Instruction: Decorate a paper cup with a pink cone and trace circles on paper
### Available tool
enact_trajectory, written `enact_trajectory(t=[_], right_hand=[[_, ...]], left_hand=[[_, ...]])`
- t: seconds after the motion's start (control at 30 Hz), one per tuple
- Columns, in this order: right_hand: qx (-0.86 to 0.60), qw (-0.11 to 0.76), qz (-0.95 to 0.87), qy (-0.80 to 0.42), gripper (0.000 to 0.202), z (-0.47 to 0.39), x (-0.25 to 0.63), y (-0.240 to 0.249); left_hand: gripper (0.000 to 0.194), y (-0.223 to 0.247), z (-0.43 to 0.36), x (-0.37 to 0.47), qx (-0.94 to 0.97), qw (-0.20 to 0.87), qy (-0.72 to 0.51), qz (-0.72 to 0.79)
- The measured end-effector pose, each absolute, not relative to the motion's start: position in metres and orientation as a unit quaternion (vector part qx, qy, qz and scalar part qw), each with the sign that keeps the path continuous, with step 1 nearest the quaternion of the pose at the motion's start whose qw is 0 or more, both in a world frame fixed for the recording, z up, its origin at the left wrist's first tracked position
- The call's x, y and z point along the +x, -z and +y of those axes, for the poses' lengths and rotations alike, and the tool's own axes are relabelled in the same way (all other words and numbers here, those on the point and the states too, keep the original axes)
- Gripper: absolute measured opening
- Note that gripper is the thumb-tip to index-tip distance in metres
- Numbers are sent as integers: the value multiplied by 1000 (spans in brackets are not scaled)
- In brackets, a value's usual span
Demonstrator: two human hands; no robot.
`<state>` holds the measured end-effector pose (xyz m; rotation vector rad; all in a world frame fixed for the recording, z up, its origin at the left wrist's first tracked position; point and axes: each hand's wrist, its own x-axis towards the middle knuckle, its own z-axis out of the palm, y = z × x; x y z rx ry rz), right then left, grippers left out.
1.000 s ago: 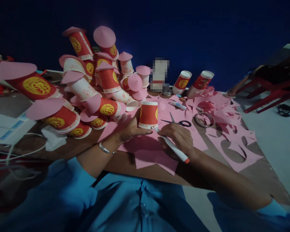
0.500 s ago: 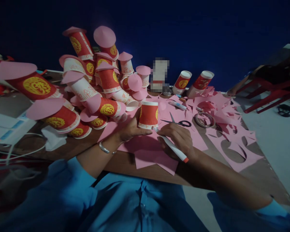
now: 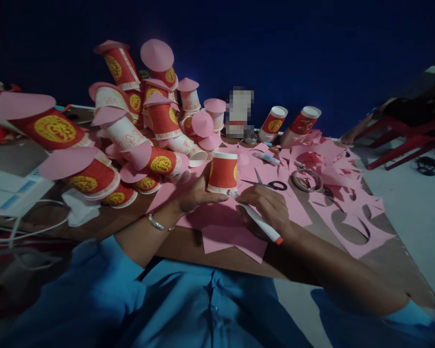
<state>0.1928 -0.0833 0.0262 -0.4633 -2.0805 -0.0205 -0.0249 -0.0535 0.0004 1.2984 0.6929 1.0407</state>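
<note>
Holding a red paper cup (image 3: 223, 174) mouth-down near the middle of the table's (image 3: 183, 241) near edge, I am working, as I judge it, on marking the cup's lower band. My left hand (image 3: 194, 195) is curling round the cup's left side, thumb lying along the bottom rim, the fingers closing on it as far as they are showing; how the hidden ones are gripping I cannot tell. My right hand (image 3: 270, 208) is pinching a white pen (image 3: 261, 225) with its fingers bunched close behind the tip, which is pointing at the lower right of the band; whether it is touching or just beside it I cannot tell. Pink sheets (image 3: 221, 234) are spreading beneath, reaching towards the near edge. Scissors (image 3: 277, 185) are lying open beyond my right hand, scraps (image 3: 342, 169) are covering much of the right edge, and cups with pink hats (image 3: 162, 118) are crowding the left half. To my mind, the next move is calling for a firm left hold and a light, small stroke
</note>
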Motion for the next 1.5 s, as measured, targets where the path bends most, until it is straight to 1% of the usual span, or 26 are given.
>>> enact_trajectory(t=[0.27, 0.37, 0.47, 0.67, 0.83, 1.0, 1.2, 1.4, 1.5], right_hand=[[-184, 482, -857, 12, 17, -82, 193, -27], [-179, 484, -857, 13, 19, -82, 192, -27], [-169, 493, -853, 11, 20, -83, 192, -27], [-175, 500, -848, 19, 20, -84, 192, -29], [-188, 490, -851, 22, 17, -84, 193, -29], [-187, 489, -852, 24, 19, -83, 193, -28], [-184, 488, -853, 16, 21, -82, 193, -29], [-195, 494, -847, 15, 19, -82, 193, -26], [-199, 498, -844, 19, 19, -81, 192, -26]], left_hand=[[84, 3, -52, -27, 586, 608, -432, 318], [86, 2, -52, -28, 599, 593, -431, 322], [83, 0, -53, -28, 598, 592, -431, 325], [82, 0, -54, -26, 547, 633, -451, 312], [75, -1, -53, -25, 540, 639, -465, 289], [69, -3, -53, -26, 543, 645, -457, 284], [72, 0, -53, -26, 536, 651, -459, 281], [81, 1, -54, -26, 531, 653, -460, 281], [79, 1, -54, -26, 534, 653, -461, 276]])
